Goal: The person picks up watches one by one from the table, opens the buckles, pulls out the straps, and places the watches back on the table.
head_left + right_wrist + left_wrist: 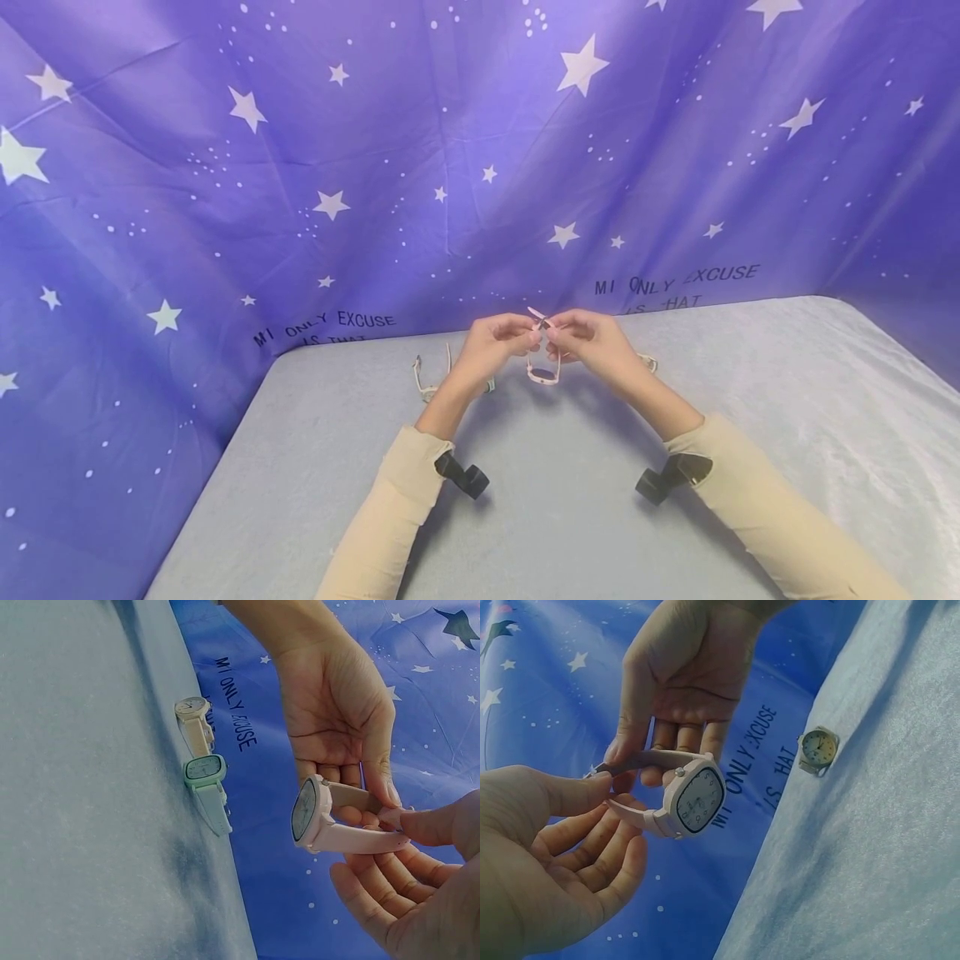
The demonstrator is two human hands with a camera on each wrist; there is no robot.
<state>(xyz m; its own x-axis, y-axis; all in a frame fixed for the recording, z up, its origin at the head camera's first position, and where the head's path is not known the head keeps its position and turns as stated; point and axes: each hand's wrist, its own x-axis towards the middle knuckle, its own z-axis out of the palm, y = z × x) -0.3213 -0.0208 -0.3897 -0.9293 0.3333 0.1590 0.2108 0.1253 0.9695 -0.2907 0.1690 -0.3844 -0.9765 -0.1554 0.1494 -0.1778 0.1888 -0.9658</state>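
Note:
Above the far part of the table, both hands hold a pale pink wristwatch (543, 377) by its strap. Its squarish dial (700, 799) hangs below the fingers, facing away from the wrists in the head view. My left hand (495, 343) pinches one strap end between thumb and forefinger. The other end is pinched by my right hand (591, 340), close beside it. The strap ends (391, 817) meet and cross at the fingertips, so the strap forms a loop. Fingers partly cover the buckle area. The remaining fingers of both hands are loosely bent beneath the strap.
A mint green watch (205, 771) and a cream watch (193, 708) lie on the table left of the hands. Another light watch with a round dial (819, 748) lies to the right. A purple-blue star-printed curtain (450, 150) hangs behind the grey cloth-covered table (555, 517).

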